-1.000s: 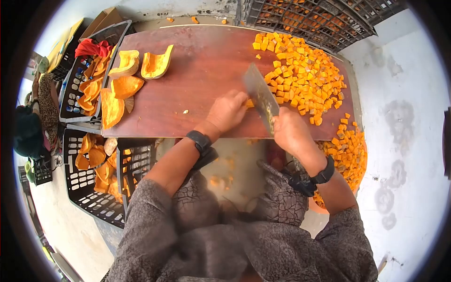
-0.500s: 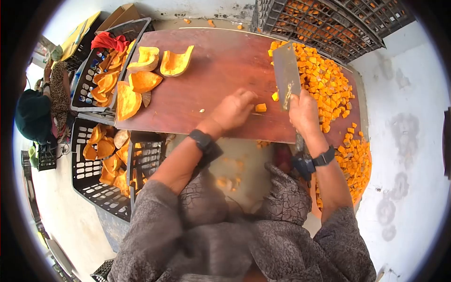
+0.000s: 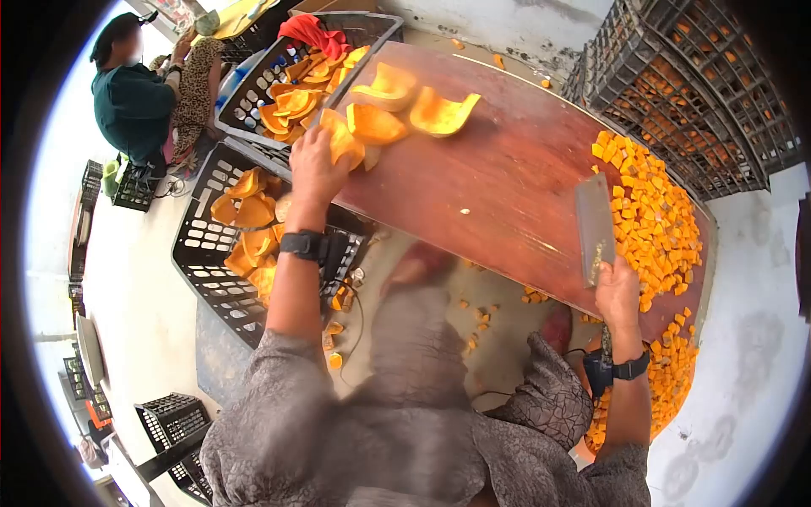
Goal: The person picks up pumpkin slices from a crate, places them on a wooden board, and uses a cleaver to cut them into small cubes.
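At the table's left end, my left hand (image 3: 318, 166) has its fingers curled on the edge of a curved pumpkin piece (image 3: 345, 139). Beside that lie several more pumpkin pieces (image 3: 376, 125), orange flesh showing. My right hand (image 3: 619, 291) grips the handle of a cleaver (image 3: 596, 224), its broad blade pointing away from me over the right part of the reddish board (image 3: 498, 169). Just right of the blade spreads a heap of diced pumpkin (image 3: 659, 220).
Black crates of pumpkin pieces (image 3: 221, 228) stand at left, one with a red cloth (image 3: 312, 35). Stacked crates (image 3: 684, 84) rise at the back right. More cubes fill a tub (image 3: 667, 380) below the board. Another person (image 3: 135, 97) sits at far left.
My left hand has moved left from the board's middle to the pumpkin pieces. The view has turned left. The cleaver stays in my right hand; the small piece beside it no longer shows there.
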Motion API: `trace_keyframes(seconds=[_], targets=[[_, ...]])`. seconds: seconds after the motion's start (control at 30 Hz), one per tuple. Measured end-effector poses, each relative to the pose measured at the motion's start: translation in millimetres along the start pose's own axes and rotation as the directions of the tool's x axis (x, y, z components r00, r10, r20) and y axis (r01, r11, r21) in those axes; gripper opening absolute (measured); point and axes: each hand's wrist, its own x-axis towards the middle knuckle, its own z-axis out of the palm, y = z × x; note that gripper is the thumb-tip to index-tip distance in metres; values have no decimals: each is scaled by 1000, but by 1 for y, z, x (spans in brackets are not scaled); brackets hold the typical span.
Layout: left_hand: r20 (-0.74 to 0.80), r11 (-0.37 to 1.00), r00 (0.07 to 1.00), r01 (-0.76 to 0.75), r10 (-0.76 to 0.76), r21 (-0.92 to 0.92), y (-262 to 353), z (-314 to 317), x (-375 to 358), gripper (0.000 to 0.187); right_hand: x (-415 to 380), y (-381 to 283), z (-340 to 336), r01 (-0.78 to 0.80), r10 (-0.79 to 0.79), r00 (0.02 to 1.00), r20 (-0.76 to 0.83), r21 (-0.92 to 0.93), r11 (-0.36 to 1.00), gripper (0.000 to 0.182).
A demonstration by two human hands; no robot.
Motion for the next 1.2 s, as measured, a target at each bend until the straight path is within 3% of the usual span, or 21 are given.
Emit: trace_keyframes(seconds=[0.07,0.13,0.2,0.3,0.37,0.43,0.53,0.63,0.67,0.7,0.77,0.83,0.9,0.97,1.03,1.1,1.13,1.17,1.2], targets=[[89,982,978,191,-191,12,-20,1,-10,54,3,21,8,-72,70,997,29,86,994,20],[135,965,958,260,-254,-25,-22,-3,-14,55,1,21,10,-149,140,988,65,163,975,20],[184,945,935,319,-303,-69,-23,1,-10,55,-4,14,10,-5,7,999,36,-39,999,20],[101,930,930,361,-354,-66,-26,11,-8,58,-8,-1,5,17,-15,999,31,-59,998,19],[98,830,842,539,-530,-141,-19,13,-4,60,-10,-4,6,47,-45,999,20,-124,991,19],[232,701,712,699,-663,-143,-31,19,-3,62,-13,-1,4,62,-61,998,8,-195,979,18],[218,703,724,688,-654,-177,-51,30,-10,52,-11,4,4,193,-193,981,20,-227,955,22],[263,641,738,672,-622,-370,-78,47,-20,34,-8,9,0,115,-115,993,8,-213,970,23],[266,638,712,701,-649,-319,-68,38,-22,26,-7,14,0,93,-96,995,-2,-219,971,23],[287,609,692,721,-663,-330,-58,27,-23,23,-7,21,1,78,-89,995,-47,-208,975,22],[250,629,751,652,-611,-422,-42,12,-30,27,-8,33,-1,27,-49,994,-102,-207,978,22],[333,633,731,683,-596,-365,-36,1,-29,23,-9,37,-4,30,-64,987,-146,-225,974,21],[350,522,742,658,-572,-543,-73,32,-38,18,-7,38,-6,-7,-36,985,-166,-253,967,21],[452,308,714,663,-535,-683,-58,13,-43,16,-10,38,-7,-16,-33,984,-175,-271,962,21],[488,137,726,614,-484,-777,-38,8,-48,17,-11,34,-5,-31,-2,978,-208,-155,987,21],[586,170,740,657,-332,-734,-29,7,-48,18,-14,29,-3,-16,-8,983,-183,-134,991,22],[568,124,783,609,-253,-784,13,-9,-43,20,-14,26,-2,-4,-17,985,-169,-119,993,24],[565,70,798,588,-208,-806,29,3,-40,26,-14,23,-4,15,-33,987,-159,-115,993,24],[603,110,770,631,-209,-768,44,10,-34,24,-12,21,-6,-10,-8,992,-129,-139,990,25]])
